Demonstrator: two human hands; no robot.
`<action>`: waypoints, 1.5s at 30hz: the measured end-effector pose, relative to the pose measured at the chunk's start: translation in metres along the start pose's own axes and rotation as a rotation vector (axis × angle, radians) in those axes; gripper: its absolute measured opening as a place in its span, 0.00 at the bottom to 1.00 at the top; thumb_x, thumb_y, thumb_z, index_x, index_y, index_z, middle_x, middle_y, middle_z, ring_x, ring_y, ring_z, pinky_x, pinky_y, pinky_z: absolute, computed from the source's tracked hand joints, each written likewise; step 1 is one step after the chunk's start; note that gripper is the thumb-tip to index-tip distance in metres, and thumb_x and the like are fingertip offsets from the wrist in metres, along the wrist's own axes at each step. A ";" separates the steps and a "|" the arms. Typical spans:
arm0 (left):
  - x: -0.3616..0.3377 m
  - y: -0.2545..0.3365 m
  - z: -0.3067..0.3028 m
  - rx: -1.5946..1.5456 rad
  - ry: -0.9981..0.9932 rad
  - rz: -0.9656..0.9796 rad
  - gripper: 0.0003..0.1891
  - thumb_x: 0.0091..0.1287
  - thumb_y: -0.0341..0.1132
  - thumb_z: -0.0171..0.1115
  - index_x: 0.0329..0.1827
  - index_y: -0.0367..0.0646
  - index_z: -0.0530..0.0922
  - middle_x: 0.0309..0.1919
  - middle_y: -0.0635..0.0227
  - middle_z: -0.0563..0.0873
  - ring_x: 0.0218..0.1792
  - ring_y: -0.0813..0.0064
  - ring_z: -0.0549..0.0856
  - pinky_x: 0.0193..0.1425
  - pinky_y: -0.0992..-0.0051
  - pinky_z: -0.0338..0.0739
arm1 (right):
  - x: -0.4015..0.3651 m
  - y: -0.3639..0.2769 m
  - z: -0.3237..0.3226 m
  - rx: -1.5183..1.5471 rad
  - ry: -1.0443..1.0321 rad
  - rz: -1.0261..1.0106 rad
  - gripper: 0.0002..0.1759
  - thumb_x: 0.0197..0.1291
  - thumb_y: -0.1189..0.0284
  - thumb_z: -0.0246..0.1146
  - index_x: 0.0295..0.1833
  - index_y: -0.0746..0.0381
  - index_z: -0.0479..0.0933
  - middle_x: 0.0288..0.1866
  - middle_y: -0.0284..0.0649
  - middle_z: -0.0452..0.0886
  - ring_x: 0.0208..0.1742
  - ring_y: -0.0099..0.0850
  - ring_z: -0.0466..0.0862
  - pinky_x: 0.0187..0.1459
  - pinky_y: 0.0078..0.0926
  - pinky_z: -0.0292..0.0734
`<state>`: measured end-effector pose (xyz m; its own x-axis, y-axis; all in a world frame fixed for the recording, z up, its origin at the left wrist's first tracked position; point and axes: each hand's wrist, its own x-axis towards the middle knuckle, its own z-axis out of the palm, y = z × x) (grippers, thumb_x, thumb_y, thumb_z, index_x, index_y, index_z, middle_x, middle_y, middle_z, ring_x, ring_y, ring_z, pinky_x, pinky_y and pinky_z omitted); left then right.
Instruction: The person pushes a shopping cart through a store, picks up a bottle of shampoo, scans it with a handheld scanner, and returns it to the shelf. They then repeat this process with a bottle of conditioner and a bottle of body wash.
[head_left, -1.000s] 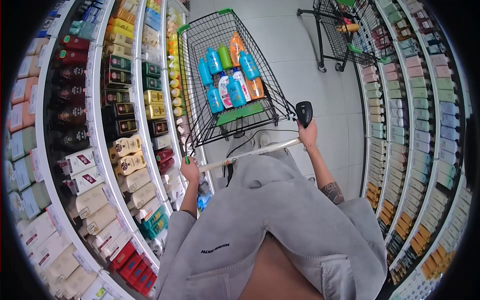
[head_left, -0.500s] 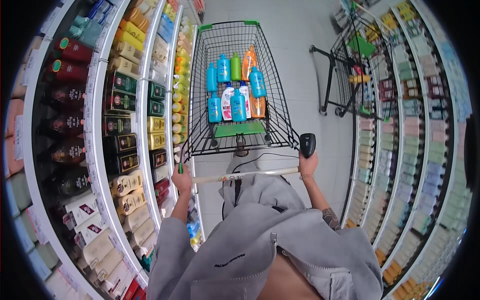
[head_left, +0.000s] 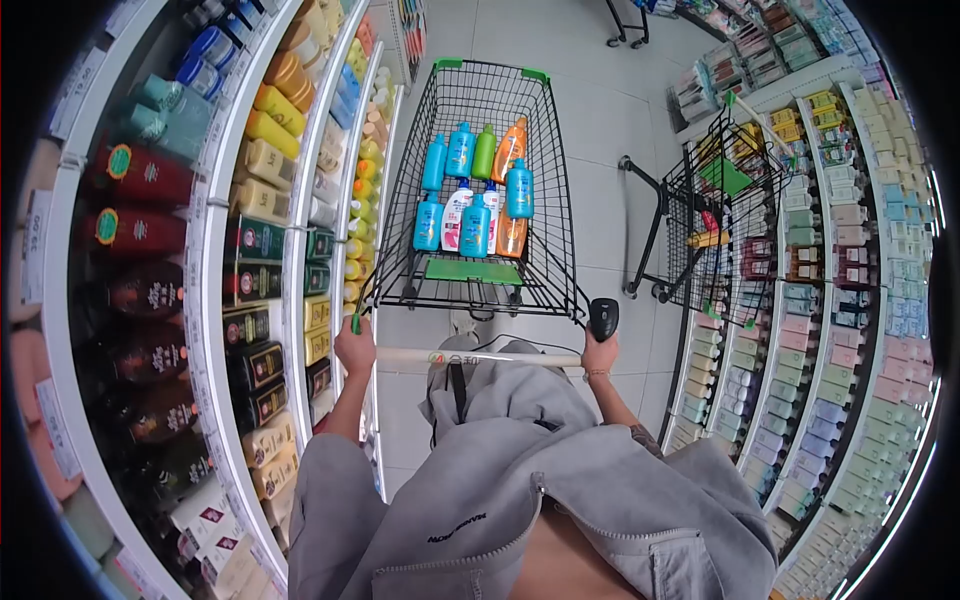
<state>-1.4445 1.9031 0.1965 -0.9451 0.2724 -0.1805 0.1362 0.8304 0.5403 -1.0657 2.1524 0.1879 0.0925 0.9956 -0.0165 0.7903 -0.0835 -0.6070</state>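
A black wire shopping cart [head_left: 400,215] with green trim stands in front of me. My left hand [head_left: 355,348] is closed around the left end of its pale handle bar [head_left: 420,355]. My right hand [head_left: 600,354] is closed at the bar's right end, just below a black rounded device [head_left: 603,319]; whether the fingers also touch that device is hidden. In the cart stand several blue bottles [head_left: 519,190], a green bottle [head_left: 484,152], orange bottles [head_left: 511,150] and white pump bottles [head_left: 456,217].
Shelves of bottles and boxes [head_left: 262,285] run close along my left. On the right, another shopping cart [head_left: 690,225] stands beside shelves of pastel packages [head_left: 790,375]. Grey tiled floor [head_left: 600,140] stretches ahead between them. Part of a further cart [head_left: 627,30] shows at the top.
The view has shifted so that more of the aisle ahead and the right-hand shelves show. Both hands keep their grip on the handle, and the bottles keep their arrangement in the cart.
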 end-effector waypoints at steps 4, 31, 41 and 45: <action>0.038 0.031 0.016 0.034 0.049 0.041 0.13 0.61 0.44 0.55 0.37 0.44 0.79 0.26 0.49 0.83 0.32 0.45 0.82 0.39 0.53 0.74 | 0.043 -0.020 0.019 0.017 0.015 -0.014 0.22 0.50 0.58 0.70 0.36 0.67 0.75 0.30 0.52 0.81 0.34 0.51 0.82 0.37 0.39 0.75; 0.209 0.291 0.167 0.001 -0.012 0.074 0.12 0.63 0.40 0.53 0.33 0.38 0.73 0.23 0.45 0.80 0.30 0.41 0.79 0.35 0.49 0.70 | 0.417 -0.156 0.094 -0.126 0.004 -0.010 0.26 0.48 0.54 0.69 0.39 0.68 0.77 0.29 0.57 0.81 0.35 0.55 0.82 0.35 0.43 0.77; 0.312 0.390 0.215 0.014 0.045 0.148 0.13 0.61 0.42 0.54 0.33 0.39 0.76 0.24 0.43 0.81 0.29 0.40 0.80 0.37 0.48 0.72 | 0.538 -0.225 0.134 -0.152 -0.051 0.071 0.23 0.46 0.60 0.70 0.43 0.64 0.75 0.34 0.56 0.82 0.38 0.54 0.82 0.40 0.45 0.77; 0.364 0.429 0.227 0.060 0.038 0.141 0.12 0.60 0.42 0.55 0.34 0.41 0.77 0.24 0.46 0.81 0.29 0.40 0.80 0.37 0.49 0.72 | 0.574 -0.247 0.157 -0.178 -0.029 0.105 0.23 0.45 0.59 0.70 0.43 0.63 0.75 0.35 0.54 0.83 0.39 0.52 0.83 0.41 0.45 0.78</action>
<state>-1.6628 2.4686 0.1763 -0.9257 0.3707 -0.0749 0.2844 0.8130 0.5081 -1.3027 2.7510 0.2040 0.1645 0.9816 -0.0965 0.8722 -0.1905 -0.4506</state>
